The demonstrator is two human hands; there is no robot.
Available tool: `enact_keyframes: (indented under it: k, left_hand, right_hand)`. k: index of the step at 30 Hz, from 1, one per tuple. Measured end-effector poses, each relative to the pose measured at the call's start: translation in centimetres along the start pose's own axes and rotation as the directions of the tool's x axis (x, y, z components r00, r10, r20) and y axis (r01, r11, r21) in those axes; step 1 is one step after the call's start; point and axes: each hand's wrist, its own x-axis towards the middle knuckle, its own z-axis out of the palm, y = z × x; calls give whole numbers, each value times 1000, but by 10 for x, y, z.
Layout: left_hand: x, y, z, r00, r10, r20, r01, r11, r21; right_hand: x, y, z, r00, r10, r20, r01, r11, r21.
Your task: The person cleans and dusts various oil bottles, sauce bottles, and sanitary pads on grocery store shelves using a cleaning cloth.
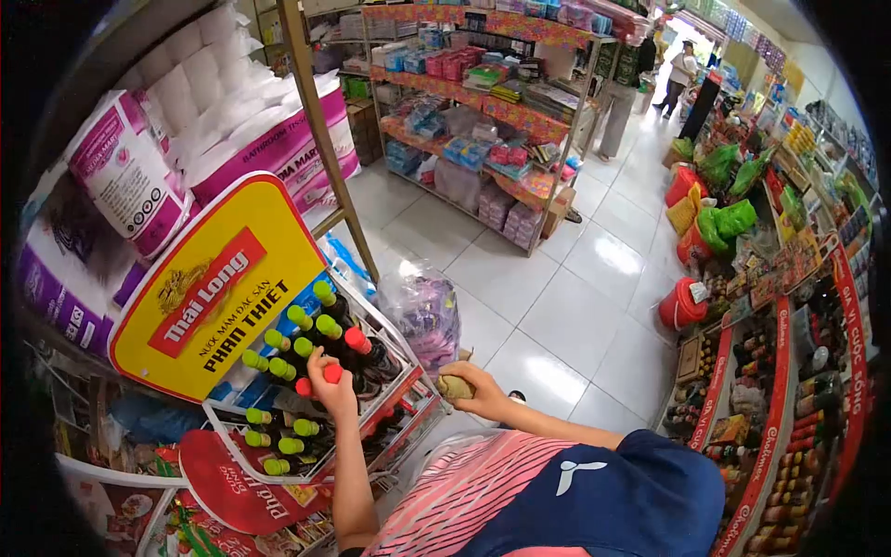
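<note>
My left hand (334,392) reaches over a wire rack of dark bottles, its fingers curled round the neck of a bottle with a red cap (332,373). Bottles with lime-green caps (303,347) crowd around it, and another red-capped bottle (357,340) stands to the right. In my right hand (478,392) is a crumpled olive-beige cloth (454,387), held just beside the rack's right edge. A yellow Thái Long sign (213,288) rises behind the bottles. The lower parts of the bottles are mostly hidden.
Toilet paper packs (121,176) are piled behind the sign. A clear plastic bag (422,316) of purple items sits on the tiled floor. Shelving (483,102) with small goods stands ahead; bottle shelves (780,418) line the right. A person (682,79) stands far down the aisle.
</note>
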Motion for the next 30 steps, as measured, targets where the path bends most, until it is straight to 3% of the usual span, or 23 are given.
enact_keyframes:
  k: [2, 4, 9, 11, 12, 14, 16, 17, 18, 20, 22, 24, 26, 28, 30]
  left_hand:
    - [-6, 0, -1, 1000, -9, 7, 9, 999, -41]
    - [-21, 12, 3, 992, -66, 108, 71, 996, -46]
    - [-44, 5, 2, 992, -99, 80, 99, 995, 10]
    - [-37, 1, -7, 995, -97, 25, 100, 961, -257]
    - [-29, -1, -11, 992, -112, -53, 92, 951, -296]
    - [-16, 17, -17, 993, -110, -33, 88, 912, -400]
    - [-7, 54, -19, 995, -81, -60, 51, 919, -392]
    - [-5, 76, -21, 994, -85, -71, 48, 910, -411]
    - [-5, 97, -23, 992, -92, -89, 45, 904, -425]
    - [-9, 137, -31, 998, 59, -11, -58, 901, -431]
    - [-16, 169, -28, 982, 185, 29, -140, 829, -542]
    - [-23, 185, -25, 967, 246, 61, -162, 786, -597]
    - [-30, 199, -19, 904, 417, 98, -283, 754, -593]
    - [-38, 207, -16, 883, 457, 104, -315, 743, -591]
    - [-45, 210, -17, 871, 479, 112, -306, 705, -639]
  right_hand:
    - [8, 0, 0, 999, -13, 33, 13, 1000, 5]
    - [14, 3, 3, 992, -59, 114, 56, 998, 26]
    - [25, -3, 8, 982, -74, 174, 65, 996, 57]
    - [25, 1, 13, 983, -96, 156, 85, 993, 77]
    - [28, 2, 15, 985, -114, 128, 104, 991, 82]
    - [32, -7, 14, 987, -98, 126, 87, 992, 91]
    - [37, -13, 12, 991, 54, 125, -69, 991, 114]
    - [41, -21, 13, 980, 157, 124, -181, 960, 215]
    - [47, -29, 14, 983, 133, 128, -160, 959, 232]
    - [59, -47, 14, 996, -84, -28, 87, 985, 146]
    - [71, -75, 16, 997, -81, -10, 82, 969, 233]
    - [80, -95, 26, 949, -314, 35, 291, 911, 293]
    - [76, -121, 46, 894, -446, 51, 402, 846, 349]
    - [73, -133, 56, 877, -479, -27, 467, 840, 276]
    - [84, -139, 52, 863, -505, -18, 475, 799, 368]
